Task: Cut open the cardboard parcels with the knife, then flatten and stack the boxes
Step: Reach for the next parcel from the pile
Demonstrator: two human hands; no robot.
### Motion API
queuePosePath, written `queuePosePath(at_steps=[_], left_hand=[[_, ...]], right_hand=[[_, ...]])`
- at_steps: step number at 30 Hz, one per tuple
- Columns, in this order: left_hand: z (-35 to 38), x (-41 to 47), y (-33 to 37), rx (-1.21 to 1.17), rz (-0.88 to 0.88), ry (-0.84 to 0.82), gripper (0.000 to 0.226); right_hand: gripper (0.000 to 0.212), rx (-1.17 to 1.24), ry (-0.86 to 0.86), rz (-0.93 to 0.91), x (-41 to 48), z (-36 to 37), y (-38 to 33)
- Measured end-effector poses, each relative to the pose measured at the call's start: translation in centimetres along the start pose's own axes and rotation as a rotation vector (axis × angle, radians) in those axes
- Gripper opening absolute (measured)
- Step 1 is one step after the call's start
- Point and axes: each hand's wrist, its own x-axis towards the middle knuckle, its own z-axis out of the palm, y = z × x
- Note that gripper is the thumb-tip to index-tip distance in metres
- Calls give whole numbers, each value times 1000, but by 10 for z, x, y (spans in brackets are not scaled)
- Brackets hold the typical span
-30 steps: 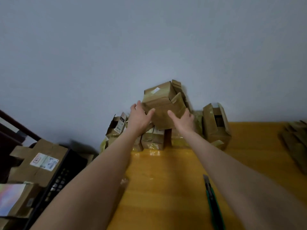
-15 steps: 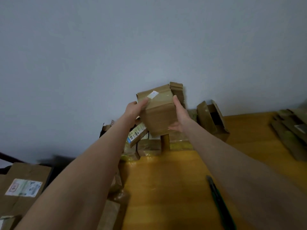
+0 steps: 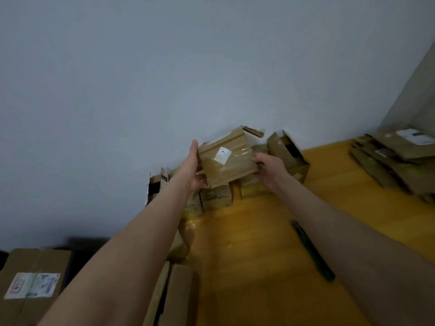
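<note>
Both hands held one small taped parcel (image 3: 227,161) in the air above the far edge of the yellow surface (image 3: 247,267), close to the wall (image 3: 211,67). The left hand (image 3: 193,170) grasped its left side, fingers laid up along the cardboard and the thumb tucked under the lower corner. The right hand (image 3: 270,170) clasped the right edge with curled fingers.

The step in hand looked like fetching the next parcel for cutting. Done well, it would mean bringing the parcel down onto bare surface near the knife (image 3: 313,251), which lay well apart from it beside the right forearm. The glossy taped face with the white label (image 3: 223,154) should be set upward so the seam could be found. One hand should pin the parcel while the other took the knife, with the pinning fingers off the line of the cut and the blade kept shallow.

The parcel was sealed, so its contents were hidden. Below it a pile of parcels (image 3: 216,196) sat against the wall, all apparently closed. Just to the right stood an opened box (image 3: 288,156) with its flaps up and a dark interior. Whether anything was inside could not be told. At the far right of the surface lay a stack of flattened boxes (image 3: 397,161). A larger closed carton (image 3: 33,283) bearing a shipping label sat at lower left, off the surface.
</note>
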Motion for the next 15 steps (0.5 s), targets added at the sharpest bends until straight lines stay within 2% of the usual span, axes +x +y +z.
queuePosePath(at_steps=[3, 4, 7, 8, 10, 13, 15], left_hand=[[-1, -10, -17, -35, -43, -28, 33], [-1, -13, -23, -32, -47, -46, 30], [0, -19, -39, 5, -44, -84, 29], [0, -20, -43, 11, -52, -100, 33], [0, -23, -51, 46, -74, -151, 38], [1, -28, -63, 127, -100, -231, 37], [2, -31, -71, 171, -84, -240, 39]], right_hand=[[11, 55, -2, -2, -16, -12, 12], [16, 82, -11, 4, -20, -17, 14], [61, 146, -24, 78, -21, -39, 19], [70, 159, -19, 105, -20, -47, 20], [74, 118, -62, 152, -20, -57, 21], [79, -70, -112, 219, -21, -68, 27], [70, -113, -91, 225, -27, -77, 32]])
